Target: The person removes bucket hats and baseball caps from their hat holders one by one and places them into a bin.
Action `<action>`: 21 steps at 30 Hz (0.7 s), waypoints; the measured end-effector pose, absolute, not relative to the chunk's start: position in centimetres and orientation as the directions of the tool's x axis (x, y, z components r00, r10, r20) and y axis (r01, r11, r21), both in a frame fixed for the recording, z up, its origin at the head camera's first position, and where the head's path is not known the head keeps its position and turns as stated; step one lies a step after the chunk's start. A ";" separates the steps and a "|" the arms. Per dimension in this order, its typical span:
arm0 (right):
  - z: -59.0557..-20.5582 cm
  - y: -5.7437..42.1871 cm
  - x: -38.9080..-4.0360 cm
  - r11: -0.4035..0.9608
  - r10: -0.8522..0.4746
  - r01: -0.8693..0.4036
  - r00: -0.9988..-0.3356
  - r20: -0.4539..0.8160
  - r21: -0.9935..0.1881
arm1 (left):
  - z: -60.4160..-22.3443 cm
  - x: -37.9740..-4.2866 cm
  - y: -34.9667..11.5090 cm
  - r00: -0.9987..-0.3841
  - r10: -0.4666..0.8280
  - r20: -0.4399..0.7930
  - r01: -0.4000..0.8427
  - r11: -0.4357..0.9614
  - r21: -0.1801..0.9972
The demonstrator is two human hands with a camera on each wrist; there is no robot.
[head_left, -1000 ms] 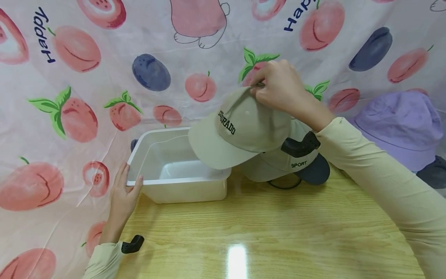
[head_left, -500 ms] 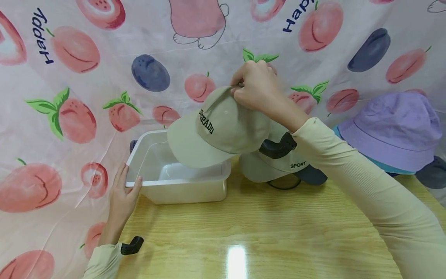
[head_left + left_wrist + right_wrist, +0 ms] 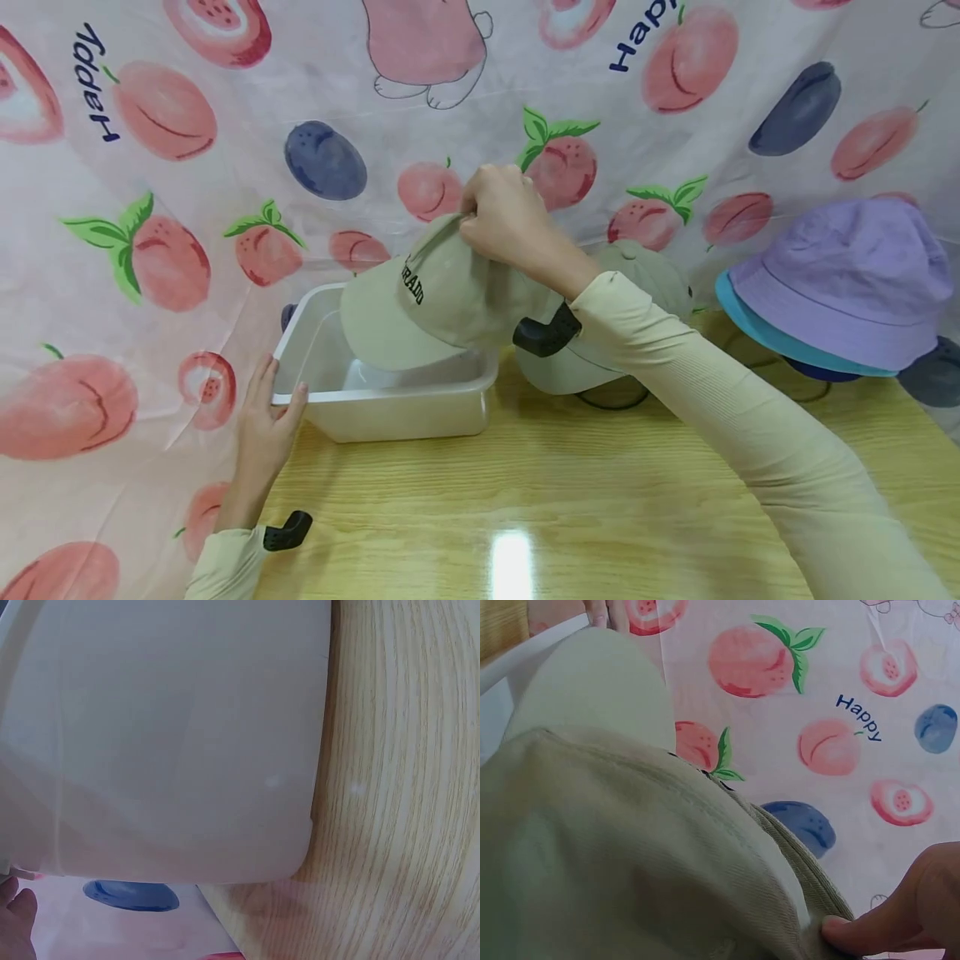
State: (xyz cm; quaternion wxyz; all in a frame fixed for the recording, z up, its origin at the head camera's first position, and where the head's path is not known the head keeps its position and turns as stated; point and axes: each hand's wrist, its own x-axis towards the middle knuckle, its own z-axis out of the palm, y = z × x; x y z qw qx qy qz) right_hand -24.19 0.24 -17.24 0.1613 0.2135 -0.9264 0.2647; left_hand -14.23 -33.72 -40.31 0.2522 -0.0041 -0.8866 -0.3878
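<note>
Fingers [image 3: 477,200] of the right hand [image 3: 510,221] pinch the top of a beige cap [image 3: 442,300]; the head view shows it tilted above the white bin [image 3: 405,417], brim toward the bin's left end. There the left hand [image 3: 262,437] touches the front corner, fingers extended, thumb apart. Just right of the bin sits a second beige cap [image 3: 648,271]; farther right, a purple bucket hat [image 3: 847,267] tops a turquoise hat [image 3: 738,307]. Wooden table [image 3: 420,517] stretches before the bin; fruit-print cloth [image 3: 247,83] crowds its back and left.

From the left wrist, the bin's outer wall looms, its bottom edge meeting the wood near a table edge; little of the hand shows.

From the right wrist, unlike the head view, the thumb appears pressed on the cap's edge; whether the brim touches the bin's rim I cannot tell.
</note>
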 end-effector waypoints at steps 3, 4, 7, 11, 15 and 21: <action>-17.7 -0.6 -24.4 0.767 -0.308 -0.478 -0.860 0.408 -0.428 | -40.4 -14.2 -33.7 -0.866 -0.192 0.461 0.206 0.704 0.680; -17.9 -0.9 -24.5 0.764 -0.310 -0.481 -0.858 0.410 -0.429 | -40.4 -14.2 -33.7 -0.864 -0.193 0.464 0.207 0.704 0.679; -18.4 -1.9 -24.7 0.752 -0.320 -0.494 -0.853 0.413 -0.437 | -40.4 -14.3 -33.7 -0.860 -0.196 0.472 0.210 0.706 0.676; -19.2 -3.1 -25.1 0.736 -0.329 -0.505 -0.849 0.414 -0.450 | -40.5 -14.3 -33.7 -0.863 -0.194 0.467 0.207 0.708 0.675; -20.1 -4.3 -25.4 0.730 -0.334 -0.499 -0.856 0.394 -0.466 | -40.4 -14.2 -33.8 -0.863 -0.198 0.465 0.196 0.717 0.669; -21.5 -5.7 -25.5 0.724 -0.321 -0.483 -0.868 0.379 -0.492 | -40.3 -14.2 -33.9 -0.868 -0.190 0.459 0.197 0.717 0.669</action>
